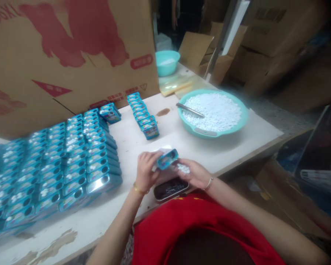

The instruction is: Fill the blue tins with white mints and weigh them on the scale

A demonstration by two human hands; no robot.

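Observation:
My left hand (145, 170) grips a small blue tin (167, 158) over the table's near edge. Beside it, my right hand (194, 173) is cupped palm up with a little heap of white pellets (183, 168) in it, touching the tin's end. Below both hands lies a dark phone (171, 188) flat on the table. Further back a teal basin (238, 121) is full of the same white pellets, with a metal scoop (189, 109) resting in it.
Stacked rows of blue tins (57, 165) fill the table's left half, and a short row of tins (143, 115) stands at centre. A big cardboard box (68, 55) walls the back left. A smaller teal bowl (167, 62) and plastic bags sit behind.

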